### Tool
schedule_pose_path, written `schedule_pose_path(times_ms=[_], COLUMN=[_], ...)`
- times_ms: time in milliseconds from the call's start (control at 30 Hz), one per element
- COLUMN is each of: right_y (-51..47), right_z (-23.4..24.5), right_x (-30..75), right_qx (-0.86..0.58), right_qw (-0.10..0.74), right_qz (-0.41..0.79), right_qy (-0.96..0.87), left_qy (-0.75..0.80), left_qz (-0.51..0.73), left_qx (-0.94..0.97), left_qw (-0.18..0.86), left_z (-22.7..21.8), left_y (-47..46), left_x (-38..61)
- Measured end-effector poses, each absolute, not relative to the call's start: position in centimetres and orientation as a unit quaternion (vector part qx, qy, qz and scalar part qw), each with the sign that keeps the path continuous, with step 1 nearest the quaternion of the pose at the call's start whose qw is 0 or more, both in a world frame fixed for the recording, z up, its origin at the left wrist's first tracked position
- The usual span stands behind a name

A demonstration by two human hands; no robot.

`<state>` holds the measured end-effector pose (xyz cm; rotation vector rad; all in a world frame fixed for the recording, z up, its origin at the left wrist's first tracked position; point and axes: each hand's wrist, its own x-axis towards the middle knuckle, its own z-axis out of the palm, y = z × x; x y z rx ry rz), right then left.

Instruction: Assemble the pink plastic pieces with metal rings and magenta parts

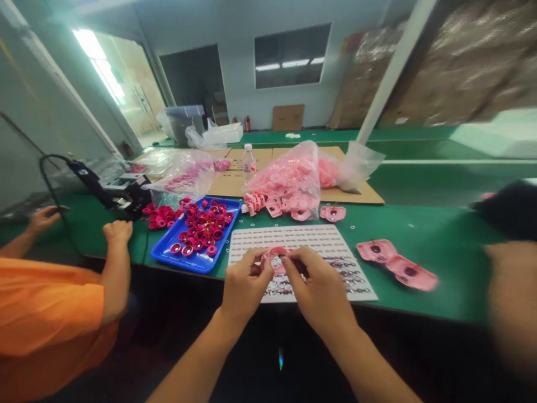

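My left hand point(245, 281) and my right hand point(318, 286) pinch a pink rubber ring-shaped part point(273, 258) between their fingertips, just above a white sheet point(335, 244) printed or set with rows of small rings. The sheet lies on the green workbench point(444, 235) and runs under both hands. Left of it stands a blue tray point(168, 246) heaped with magenta rubber rings. To the right lie joined pink rubber pieces with dark centres point(396, 265). A single pink piece point(333, 213) lies farther back.
A co-worker in an orange shirt point(42, 319) sits at left, hands on the bench. Beyond are a black corded tool point(121, 193), plastic bags of pink parts point(293, 179), a plastic bottle point(249, 163) and cardboard point(356, 195). A blurred dark object point(514, 210) intrudes at right.
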<state>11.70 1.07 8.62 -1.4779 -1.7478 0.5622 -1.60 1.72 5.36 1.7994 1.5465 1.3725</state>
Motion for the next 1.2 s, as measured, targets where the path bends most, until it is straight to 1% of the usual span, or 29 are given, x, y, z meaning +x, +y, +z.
schedule_pose_path(times_ms=[100,200,333,500,600,633,700,800,867,933,1067,1200], right_y=[0.9,0.4,0.1,0.2,0.4,0.5,0.9,1.5,1.8,1.9,1.7,1.0], right_z=[8.7,8.7,9.1,9.2,9.2,9.1,8.9,8.3,7.8,7.4,7.4,8.1], right_x=[10.4,9.7,9.4,9.5,9.9,10.1,10.7,11.2,11.2,10.9,9.7,9.1], right_qx=[-0.600,-0.606,-0.610,-0.613,-0.616,-0.608,-0.564,-0.479,-0.460,-0.470,-0.513,-0.498], right_qw=[0.356,0.348,0.348,0.345,0.378,0.394,0.409,0.382,0.372,0.383,0.395,0.402], right_qz=[0.164,0.149,0.155,0.177,0.182,0.201,0.295,0.471,0.524,0.527,0.488,0.489], right_qy=[-0.697,-0.700,-0.695,-0.689,-0.667,-0.659,-0.654,-0.635,-0.613,-0.595,-0.585,-0.592], left_qy=[0.550,0.542,0.526,0.494,0.480,0.476,0.470,0.469,0.474,0.487,0.526,0.533], left_qz=[0.461,0.467,0.480,0.486,0.481,0.479,0.480,0.480,0.481,0.489,0.517,0.537], left_qx=[0.647,0.641,0.646,0.678,0.694,0.696,0.693,0.675,0.662,0.636,0.550,0.493], left_qw=[0.256,0.277,0.275,0.246,0.238,0.243,0.263,0.306,0.326,0.345,0.393,0.429], left_z=[5.7,6.0,6.1,5.9,5.9,5.9,5.9,5.9,5.7,5.6,5.6,5.8], left_y=[0.8,0.5,0.3,0.1,0.0,-0.1,-0.2,-0.4,-0.4,-0.4,-0.2,0.0], left_x=[-2.0,-2.5,-2.9,-3.1,-3.2,-3.2,-3.2,-3.1,-3.2,-3.3,-3.6,-4.3])
